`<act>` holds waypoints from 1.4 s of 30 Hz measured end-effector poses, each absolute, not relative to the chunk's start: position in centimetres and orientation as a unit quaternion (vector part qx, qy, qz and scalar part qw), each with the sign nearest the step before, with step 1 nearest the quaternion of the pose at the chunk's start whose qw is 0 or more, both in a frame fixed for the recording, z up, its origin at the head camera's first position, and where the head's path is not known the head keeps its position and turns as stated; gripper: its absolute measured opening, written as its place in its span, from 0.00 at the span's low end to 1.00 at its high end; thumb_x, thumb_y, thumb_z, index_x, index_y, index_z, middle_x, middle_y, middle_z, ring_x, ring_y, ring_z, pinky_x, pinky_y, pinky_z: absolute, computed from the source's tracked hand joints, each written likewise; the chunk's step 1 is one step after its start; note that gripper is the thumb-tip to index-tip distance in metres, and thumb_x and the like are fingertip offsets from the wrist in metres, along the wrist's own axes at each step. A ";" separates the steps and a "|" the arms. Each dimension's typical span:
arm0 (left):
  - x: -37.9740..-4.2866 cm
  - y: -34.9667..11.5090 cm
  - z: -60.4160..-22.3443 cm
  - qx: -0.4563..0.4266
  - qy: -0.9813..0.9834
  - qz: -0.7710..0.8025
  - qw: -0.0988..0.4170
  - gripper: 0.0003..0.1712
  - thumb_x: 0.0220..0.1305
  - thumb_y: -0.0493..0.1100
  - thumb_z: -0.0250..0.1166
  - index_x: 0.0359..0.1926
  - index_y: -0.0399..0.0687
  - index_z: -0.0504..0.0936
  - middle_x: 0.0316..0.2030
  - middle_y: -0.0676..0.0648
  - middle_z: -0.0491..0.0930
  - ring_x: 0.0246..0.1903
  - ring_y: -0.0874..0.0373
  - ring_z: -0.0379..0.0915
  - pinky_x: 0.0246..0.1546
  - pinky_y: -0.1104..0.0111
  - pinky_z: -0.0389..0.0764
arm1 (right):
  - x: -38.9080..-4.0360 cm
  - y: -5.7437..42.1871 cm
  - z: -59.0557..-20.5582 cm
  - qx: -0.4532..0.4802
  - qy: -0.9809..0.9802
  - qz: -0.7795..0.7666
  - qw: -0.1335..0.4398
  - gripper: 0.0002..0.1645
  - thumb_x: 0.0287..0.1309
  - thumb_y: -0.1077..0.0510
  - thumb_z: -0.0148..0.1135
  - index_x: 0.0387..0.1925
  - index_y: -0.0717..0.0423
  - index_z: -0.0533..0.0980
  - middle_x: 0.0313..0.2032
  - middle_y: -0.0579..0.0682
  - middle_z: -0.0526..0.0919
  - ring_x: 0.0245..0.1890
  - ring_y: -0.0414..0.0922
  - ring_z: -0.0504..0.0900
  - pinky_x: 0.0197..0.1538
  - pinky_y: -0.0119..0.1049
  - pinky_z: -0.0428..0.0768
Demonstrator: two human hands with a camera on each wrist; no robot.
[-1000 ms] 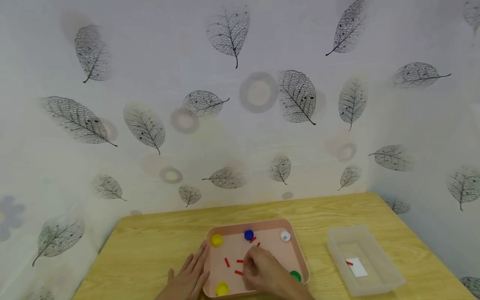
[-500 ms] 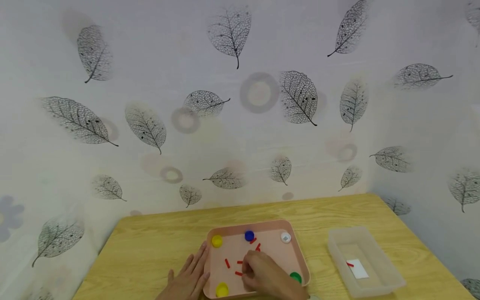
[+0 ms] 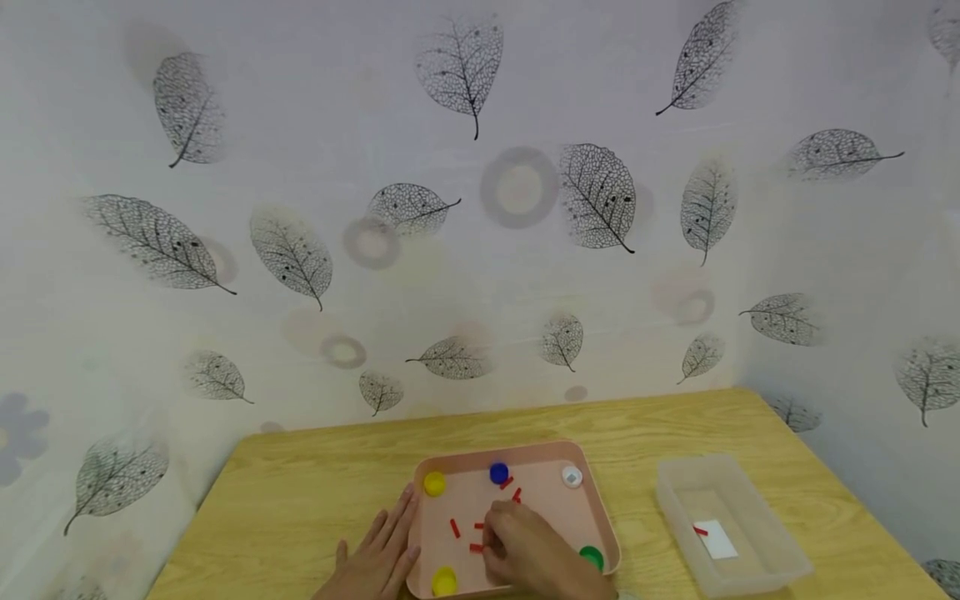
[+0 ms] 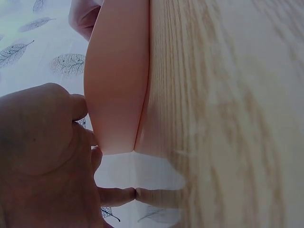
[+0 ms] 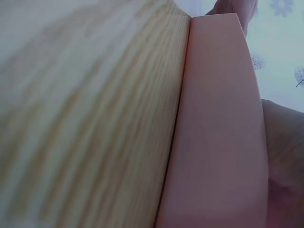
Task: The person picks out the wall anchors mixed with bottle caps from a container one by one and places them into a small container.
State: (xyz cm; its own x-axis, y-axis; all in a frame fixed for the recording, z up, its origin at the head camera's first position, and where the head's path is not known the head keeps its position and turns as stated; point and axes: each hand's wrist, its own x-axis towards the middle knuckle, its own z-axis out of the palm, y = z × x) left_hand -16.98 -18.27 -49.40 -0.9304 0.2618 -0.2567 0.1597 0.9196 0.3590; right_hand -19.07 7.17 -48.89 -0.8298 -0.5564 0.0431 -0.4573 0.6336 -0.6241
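Note:
In the head view, my left hand (image 3: 375,554) lies with straight fingers along the left side of a pink tray (image 3: 414,533); the left wrist view has those fingers at its outer wall. My right hand (image 3: 525,546) reaches over the tray with curled fingers, thumb and forefinger pinched at a short red strip (image 3: 476,548) that sticks out to their left. The strip's other end is hidden by the hand. Another red strip (image 3: 478,526) shows just above it, one lies farther left, and two are beyond the knuckles. The right wrist view shows mostly the tray's side.
Around the tray's inside are yellow caps (image 3: 434,483), a blue cap (image 3: 498,473), a white cap (image 3: 572,476) and a green cap (image 3: 591,557). A translucent bin (image 3: 765,537) to the right holds a white card (image 3: 717,540) and a red strip. A leaf-patterned wall stands behind the table.
My right hand has drawn slightly toward me, uncovering more of the red strips beyond it. The red at its fingertips looks thicker now. My left hand stays at the tray.

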 end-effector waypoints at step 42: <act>-17.0 -18.2 -49.3 0.112 0.974 0.154 0.126 0.39 0.67 0.72 0.30 0.75 0.67 0.40 0.74 0.59 0.39 0.69 0.42 0.48 0.47 0.22 0.41 | -16.6 12.6 -46.9 -0.259 0.879 -0.382 -0.119 0.15 0.52 0.62 0.66 0.32 0.40 0.71 0.32 0.34 0.72 0.35 0.34 0.71 0.39 0.29 0.76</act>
State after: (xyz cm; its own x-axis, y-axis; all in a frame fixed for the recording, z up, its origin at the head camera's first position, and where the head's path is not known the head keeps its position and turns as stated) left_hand -16.96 -18.15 -49.32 -0.9433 0.2559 -0.2114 0.1784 0.9280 0.3272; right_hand -16.57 12.59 -46.95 -0.8377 -0.3647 0.4064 -0.5460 0.5737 -0.6106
